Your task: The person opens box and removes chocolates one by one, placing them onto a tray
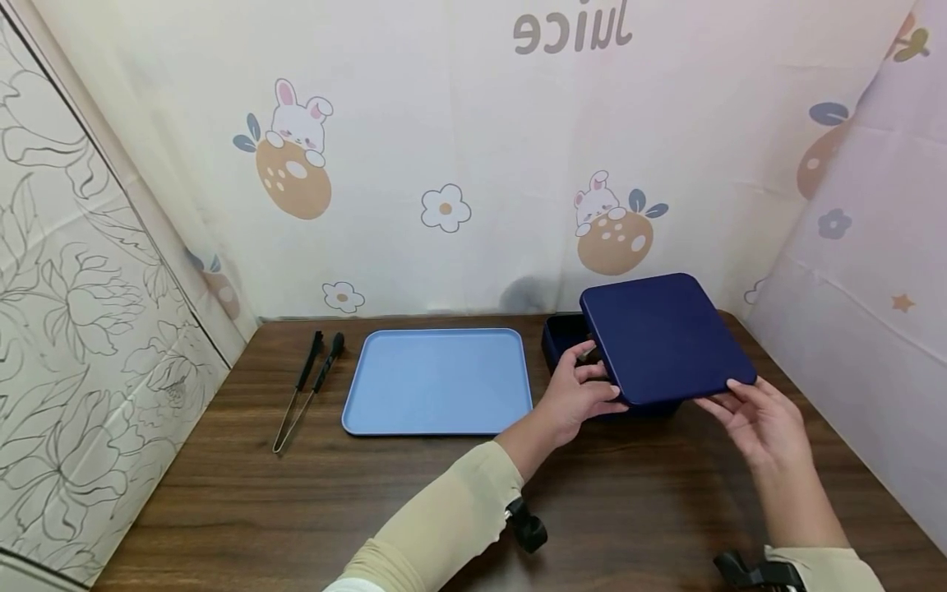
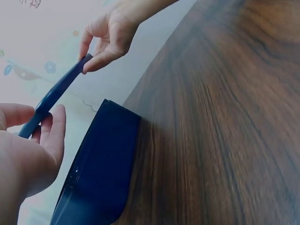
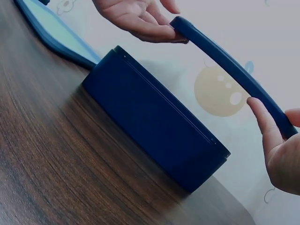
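A dark blue square lid point(image 1: 669, 341) is held in the air, tilted, above a dark blue box point(image 1: 553, 345). My left hand point(image 1: 580, 393) grips the lid's near left corner, thumb and fingers on either side of its edge. At the near right corner, my right hand point(image 1: 762, 419) pinches the lid between thumb and fingers. Both wrist views show a gap between the lid point(image 2: 56, 91) and the box point(image 3: 150, 122), which stands on the table. In the head view the lid covers most of the box, so its contents are mostly hidden.
Left of the box lies a light blue tray point(image 1: 440, 382) with a raised rim. Black-handled metal tongs point(image 1: 307, 390) lie farther left on the wooden table point(image 1: 222, 493). A printed curtain point(image 1: 459, 123) hangs right behind the table.
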`<state>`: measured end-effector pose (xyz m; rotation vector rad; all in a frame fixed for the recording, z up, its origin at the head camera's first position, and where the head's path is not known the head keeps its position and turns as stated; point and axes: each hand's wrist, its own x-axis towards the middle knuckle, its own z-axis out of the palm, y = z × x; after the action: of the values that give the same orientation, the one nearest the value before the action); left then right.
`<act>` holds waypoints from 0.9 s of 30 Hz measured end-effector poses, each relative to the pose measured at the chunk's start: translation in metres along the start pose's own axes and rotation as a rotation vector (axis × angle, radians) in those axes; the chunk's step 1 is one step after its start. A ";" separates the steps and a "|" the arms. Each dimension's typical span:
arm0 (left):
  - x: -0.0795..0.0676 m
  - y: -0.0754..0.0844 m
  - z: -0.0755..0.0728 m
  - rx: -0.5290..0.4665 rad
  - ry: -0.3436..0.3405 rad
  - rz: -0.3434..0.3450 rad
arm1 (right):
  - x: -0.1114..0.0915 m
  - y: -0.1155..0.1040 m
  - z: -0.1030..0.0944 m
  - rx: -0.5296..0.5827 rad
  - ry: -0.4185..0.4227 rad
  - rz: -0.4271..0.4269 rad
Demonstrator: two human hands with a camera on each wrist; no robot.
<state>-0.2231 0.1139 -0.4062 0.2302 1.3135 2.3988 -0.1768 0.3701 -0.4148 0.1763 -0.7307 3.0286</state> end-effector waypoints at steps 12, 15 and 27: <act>-0.010 0.003 -0.018 0.187 -0.082 0.067 | -0.007 -0.009 -0.010 0.075 -0.041 -0.063; -0.014 0.005 -0.021 0.250 -0.109 0.082 | -0.008 -0.012 -0.012 0.095 -0.045 -0.071; -0.032 0.012 -0.035 0.733 -0.076 0.239 | -0.014 -0.024 -0.022 0.145 -0.058 -0.086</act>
<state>-0.2088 0.0676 -0.4138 0.7011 2.1764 1.9412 -0.1645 0.4013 -0.4255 0.2908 -0.4927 3.0052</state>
